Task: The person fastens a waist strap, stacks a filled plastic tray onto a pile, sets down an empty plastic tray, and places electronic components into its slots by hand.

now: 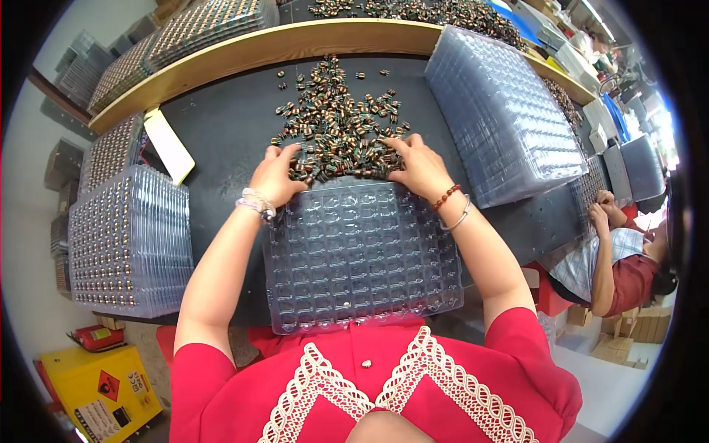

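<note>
A heap of small copper-wound coils [336, 122] lies on the dark table, its near edge spilling against the far rim of a clear plastic tray [362, 255] with rows of square pockets. The tray lies flat in front of me. At the left edge of the heap is my left hand [276, 177], thumb and fingers apart, fingertips against the coils. My right hand [423, 170] mirrors it on the right edge, with its fingers also apart and touching coils. Neither hand visibly grips a coil. The tray's pockets show no coils.
A tall stack of clear trays [509, 122] stands at the right. Coil-filled trays [129, 244] are stacked at the left, near a white-and-yellow card [170, 146]. A wooden ledge [332, 35] runs along the back. A co-worker [617, 258] sits at the far right.
</note>
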Action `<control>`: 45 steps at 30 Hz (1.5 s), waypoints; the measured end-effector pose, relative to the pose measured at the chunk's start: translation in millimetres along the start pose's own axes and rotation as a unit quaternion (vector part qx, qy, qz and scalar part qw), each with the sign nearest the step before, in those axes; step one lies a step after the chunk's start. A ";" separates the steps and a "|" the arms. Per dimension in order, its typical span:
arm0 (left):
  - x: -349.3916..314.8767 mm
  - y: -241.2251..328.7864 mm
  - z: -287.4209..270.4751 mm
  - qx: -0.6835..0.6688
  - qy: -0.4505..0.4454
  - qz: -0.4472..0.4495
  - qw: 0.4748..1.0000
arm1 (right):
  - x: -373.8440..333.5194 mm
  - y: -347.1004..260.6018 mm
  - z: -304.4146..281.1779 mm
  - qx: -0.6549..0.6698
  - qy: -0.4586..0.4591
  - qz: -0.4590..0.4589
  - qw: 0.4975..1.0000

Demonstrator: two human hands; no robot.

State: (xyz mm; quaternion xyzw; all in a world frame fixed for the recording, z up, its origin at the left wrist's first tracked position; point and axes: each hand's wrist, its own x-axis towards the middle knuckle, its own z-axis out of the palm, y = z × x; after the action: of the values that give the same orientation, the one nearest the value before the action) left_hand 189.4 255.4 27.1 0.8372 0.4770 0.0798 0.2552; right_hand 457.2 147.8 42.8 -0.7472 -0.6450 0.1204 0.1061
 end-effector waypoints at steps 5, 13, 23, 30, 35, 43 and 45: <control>18.4 24.3 12.9 0.005 -0.006 -0.010 1.000 | 23.9 -24.8 23.9 0.094 0.041 -0.079 0.992; 33.2 31.1 29.7 -0.201 0.009 -0.021 0.979 | 56.5 -32.6 42.6 0.282 0.043 -0.129 0.950; 0.6 37.6 11.9 -0.396 -0.094 0.023 0.913 | 18.5 -55.5 4.3 0.625 -0.193 0.049 0.755; -62.9 39.1 1.3 -0.231 -0.040 0.110 0.966 | -52.0 -51.9 11.2 0.343 -0.107 -0.169 0.918; -80.6 18.2 10.5 -0.369 -0.055 -0.018 0.928 | -78.7 -56.8 12.8 0.188 -0.004 -0.220 0.957; -98.0 3.0 11.2 -0.558 -0.011 -0.058 0.828 | -92.0 -60.7 13.1 0.276 -0.044 -0.153 0.948; -92.5 3.8 -5.0 -0.530 -0.037 -0.140 0.836 | -84.9 -65.4 17.3 0.234 0.005 -0.176 0.956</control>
State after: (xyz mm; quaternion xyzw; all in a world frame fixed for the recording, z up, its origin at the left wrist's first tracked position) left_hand 141.2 177.9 43.5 0.5007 0.4644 0.2524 0.6855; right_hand 378.6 73.4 50.6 -0.5767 -0.7193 0.2439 0.3009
